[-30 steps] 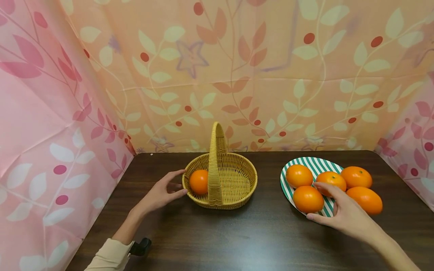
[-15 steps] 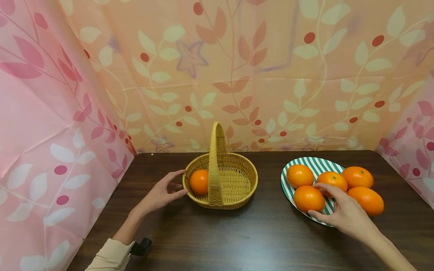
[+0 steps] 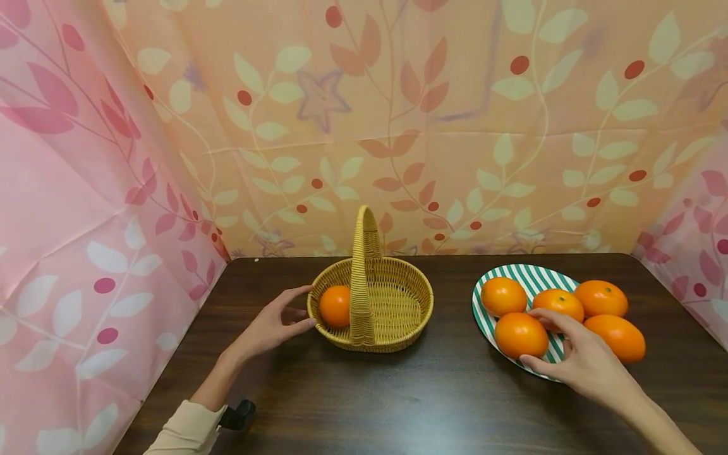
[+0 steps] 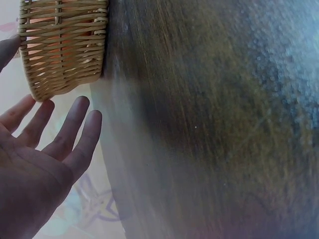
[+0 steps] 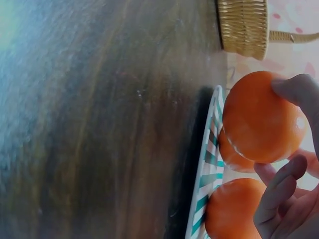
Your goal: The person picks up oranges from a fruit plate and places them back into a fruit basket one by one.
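Observation:
On the table's left half stands a yellow wicker basket (image 3: 398, 309) with a tall handle, and one orange (image 3: 334, 306) inside it. My left hand (image 3: 270, 325) touches the basket's left rim with spread fingertips; the left wrist view has the thumb and fingers at the wicker (image 4: 65, 55). Over the green-and-white striped plate (image 3: 482, 325), my right hand (image 3: 588, 360) holds the front-left orange (image 3: 521, 335) between thumb and fingers. The right wrist view shows the thumb pressed on that orange (image 5: 261, 117), with the fingers (image 5: 281, 184) below, partly behind it.
Several other oranges sit on or at the plate: one at the back left (image 3: 503, 296), one in the middle (image 3: 560, 303), two at the right (image 3: 615, 337). A black strap piece (image 3: 237, 415) is at the left wrist. Patterned cloth (image 3: 318, 158) hangs behind the dark table (image 3: 398, 404).
My right thumb and fingers have closed in on the front-left orange. The left hand stays at the basket rim, and the head view has shifted very slightly.

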Motion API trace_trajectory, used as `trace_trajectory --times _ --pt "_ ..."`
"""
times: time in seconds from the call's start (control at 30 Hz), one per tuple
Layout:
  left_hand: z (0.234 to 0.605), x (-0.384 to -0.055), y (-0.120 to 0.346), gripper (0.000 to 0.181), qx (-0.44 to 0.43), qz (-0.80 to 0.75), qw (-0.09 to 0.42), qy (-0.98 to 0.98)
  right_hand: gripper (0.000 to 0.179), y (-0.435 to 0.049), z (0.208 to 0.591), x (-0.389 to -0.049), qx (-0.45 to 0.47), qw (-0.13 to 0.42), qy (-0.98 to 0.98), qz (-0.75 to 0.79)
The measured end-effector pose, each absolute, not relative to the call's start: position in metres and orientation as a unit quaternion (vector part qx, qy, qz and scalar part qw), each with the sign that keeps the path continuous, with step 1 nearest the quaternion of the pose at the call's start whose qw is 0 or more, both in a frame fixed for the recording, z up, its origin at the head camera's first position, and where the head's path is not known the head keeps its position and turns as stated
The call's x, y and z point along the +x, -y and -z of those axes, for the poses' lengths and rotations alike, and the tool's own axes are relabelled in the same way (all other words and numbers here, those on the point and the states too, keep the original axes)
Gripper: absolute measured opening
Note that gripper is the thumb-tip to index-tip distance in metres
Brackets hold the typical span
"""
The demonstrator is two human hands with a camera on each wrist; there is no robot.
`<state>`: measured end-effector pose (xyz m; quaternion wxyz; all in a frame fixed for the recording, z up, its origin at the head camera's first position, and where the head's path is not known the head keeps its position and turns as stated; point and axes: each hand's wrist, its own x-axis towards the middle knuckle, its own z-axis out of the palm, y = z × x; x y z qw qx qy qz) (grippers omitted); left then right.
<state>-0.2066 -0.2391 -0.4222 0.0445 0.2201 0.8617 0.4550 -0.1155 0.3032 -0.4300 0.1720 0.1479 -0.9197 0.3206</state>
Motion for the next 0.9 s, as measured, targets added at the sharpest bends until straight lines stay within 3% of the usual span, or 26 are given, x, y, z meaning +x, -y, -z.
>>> trace_trajectory --times 0.47,0.9 --pt "0.423 -0.207 0.24 0.071 0.215 -0.455 0.044 -0.863 0.067 -0.305 0.408 -0.113 0.158 0.122 0.894 -0.402" --pt "0.423 -0.206 0.239 0.07 0.218 -0.461 0.045 -0.859 0.067 -0.282 0.396 -0.133 0.17 0.093 0.883 -0.427"
